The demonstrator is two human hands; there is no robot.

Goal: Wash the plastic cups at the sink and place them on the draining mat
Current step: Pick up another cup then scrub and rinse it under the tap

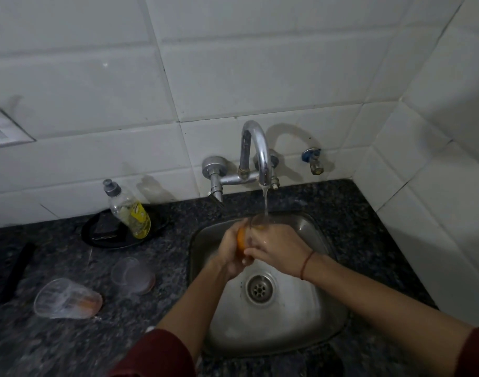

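Over the steel sink (322,235), both hands meet under the running stream from the chrome tap (256,153). The right hand (277,250) is wrapped around a clear plastic cup (256,227), whose rim sits right beneath the water, fingers curled across its side. The left hand (230,253) is closed on an orange sponge (241,239) and presses it against the cup; how much of the sponge lies inside the cup cannot be told. On the dark speckled counter (69,344) to the left, two more clear cups lie on their sides: one (67,299) near the front edge, the other (132,274) closer to the sink. Behind them a dish soap bottle (128,209) stands tilted on a black round tray (102,238).
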